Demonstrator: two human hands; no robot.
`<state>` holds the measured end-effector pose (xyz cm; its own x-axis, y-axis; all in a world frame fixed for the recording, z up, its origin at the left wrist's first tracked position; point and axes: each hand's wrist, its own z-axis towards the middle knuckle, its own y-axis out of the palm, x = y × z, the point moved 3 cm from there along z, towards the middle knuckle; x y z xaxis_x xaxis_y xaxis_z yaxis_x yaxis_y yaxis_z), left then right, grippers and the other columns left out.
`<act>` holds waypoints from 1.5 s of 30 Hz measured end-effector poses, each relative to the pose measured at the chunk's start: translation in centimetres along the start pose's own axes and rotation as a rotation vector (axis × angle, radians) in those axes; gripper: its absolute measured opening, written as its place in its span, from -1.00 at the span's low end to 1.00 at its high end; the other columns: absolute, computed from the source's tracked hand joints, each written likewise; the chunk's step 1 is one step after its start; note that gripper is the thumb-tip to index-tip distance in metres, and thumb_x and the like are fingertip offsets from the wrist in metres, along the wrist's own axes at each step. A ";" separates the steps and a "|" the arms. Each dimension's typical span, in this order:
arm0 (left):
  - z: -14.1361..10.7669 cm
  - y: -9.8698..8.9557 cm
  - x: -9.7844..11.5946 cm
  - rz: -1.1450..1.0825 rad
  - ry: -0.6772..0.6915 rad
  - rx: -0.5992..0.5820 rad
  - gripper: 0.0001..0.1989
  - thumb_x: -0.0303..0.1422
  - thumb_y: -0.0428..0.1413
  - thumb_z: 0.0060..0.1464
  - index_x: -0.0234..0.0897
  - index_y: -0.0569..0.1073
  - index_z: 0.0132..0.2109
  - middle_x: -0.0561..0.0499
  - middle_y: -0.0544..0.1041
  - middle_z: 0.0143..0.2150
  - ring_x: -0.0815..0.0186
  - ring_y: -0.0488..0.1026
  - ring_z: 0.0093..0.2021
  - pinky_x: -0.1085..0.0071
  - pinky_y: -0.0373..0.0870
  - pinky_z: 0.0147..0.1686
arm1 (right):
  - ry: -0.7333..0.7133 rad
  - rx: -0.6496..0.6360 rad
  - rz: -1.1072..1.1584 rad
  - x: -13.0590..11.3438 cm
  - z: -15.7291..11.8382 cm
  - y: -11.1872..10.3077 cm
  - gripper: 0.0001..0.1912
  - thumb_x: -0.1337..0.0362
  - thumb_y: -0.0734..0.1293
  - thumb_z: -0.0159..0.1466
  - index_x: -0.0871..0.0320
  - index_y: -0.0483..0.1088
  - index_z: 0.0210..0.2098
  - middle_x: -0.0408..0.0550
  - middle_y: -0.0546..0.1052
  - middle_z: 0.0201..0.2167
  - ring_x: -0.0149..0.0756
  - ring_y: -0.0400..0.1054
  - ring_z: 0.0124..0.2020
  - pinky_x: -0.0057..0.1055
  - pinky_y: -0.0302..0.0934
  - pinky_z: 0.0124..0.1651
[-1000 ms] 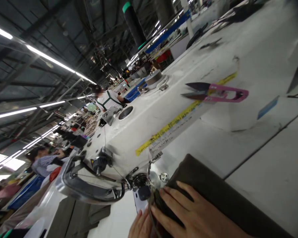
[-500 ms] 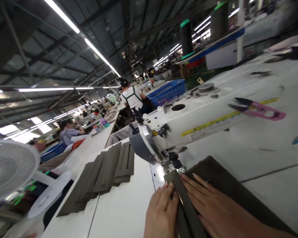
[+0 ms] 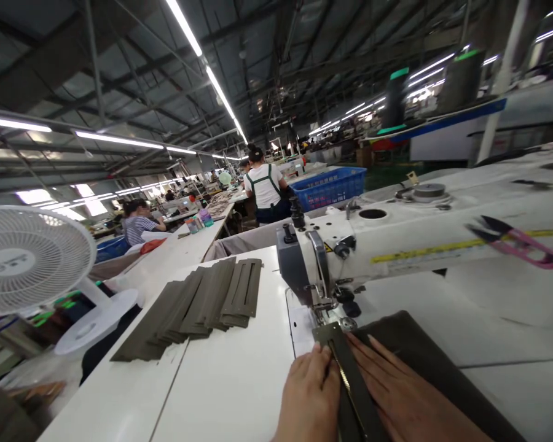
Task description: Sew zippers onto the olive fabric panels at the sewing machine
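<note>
A narrow dark olive strip with a zipper-like line along its slot runs from the sewing machine's foot toward me. My left hand presses on its left edge, fingers bent and close together. On the strip's right side my right hand lies flat, fingers stretched out, partly over a larger dark fabric piece. The strip's far end touches the area at the presser foot of the white sewing machine. The right hand's lower fingers are partly hidden.
Overlapping olive pieces lie left on the white table. Pink-handled snips rest on the machine arm. A white fan stands far left. Beyond are a blue crate and a person in white.
The camera view has turned and levelled, so the scene sits further right and less tilted. Both hands remain on the strip, with little visible change in their hold.
</note>
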<state>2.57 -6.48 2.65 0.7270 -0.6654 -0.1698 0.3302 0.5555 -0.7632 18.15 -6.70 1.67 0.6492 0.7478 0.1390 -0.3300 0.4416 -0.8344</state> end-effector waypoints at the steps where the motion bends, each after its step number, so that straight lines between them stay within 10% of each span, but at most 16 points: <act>1: 0.0 0.0 0.0 0.001 0.006 -0.001 -0.74 -0.51 -0.13 0.24 -0.40 0.46 -0.21 -0.19 0.54 -0.17 0.18 0.51 -0.17 0.34 0.53 -0.29 | 0.003 0.005 0.011 0.0 0.0 0.0 -0.34 0.45 0.12 0.17 0.21 -0.04 0.27 0.03 0.18 0.20 -0.15 0.09 0.19 -0.21 0.22 0.09; 21: 1.3 3.9 -2.3 -0.195 -0.241 0.047 -0.78 -0.52 -0.13 0.21 -0.38 0.36 -0.08 -0.15 0.54 -0.18 0.25 0.51 -0.30 0.33 0.50 -0.30 | 0.040 0.033 0.041 2.6 0.6 3.3 -0.37 0.42 0.10 0.20 0.12 -0.01 0.27 -0.03 0.31 0.13 -0.17 0.30 0.03 -0.20 0.25 0.06; 34: 1.3 3.5 -2.3 -0.081 -0.048 -0.035 -0.74 -0.58 -0.17 0.21 -0.38 0.39 -0.11 -0.18 0.51 -0.14 0.22 0.50 -0.17 0.32 0.47 -0.23 | 0.021 -0.008 0.025 2.8 1.3 2.1 -0.37 0.42 0.10 0.20 0.20 -0.02 0.27 0.01 0.33 0.12 -0.23 0.29 0.04 -0.29 0.23 0.06; 45: 0.8 5.0 -2.2 -0.218 -0.313 0.022 -0.75 -0.52 -0.16 0.21 -0.39 0.39 -0.09 -0.16 0.53 -0.19 0.19 0.49 -0.26 0.24 0.50 -0.27 | 0.036 0.041 0.073 2.6 1.3 2.0 -0.41 0.40 0.10 0.20 0.15 0.08 0.24 -0.03 0.35 0.10 -0.17 0.28 0.05 -0.23 0.23 0.07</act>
<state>3.12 -1.86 -0.31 0.7859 -0.5862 0.1967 0.5079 0.4306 -0.7460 18.25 -3.20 1.03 0.6465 0.7606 0.0592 -0.4042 0.4073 -0.8190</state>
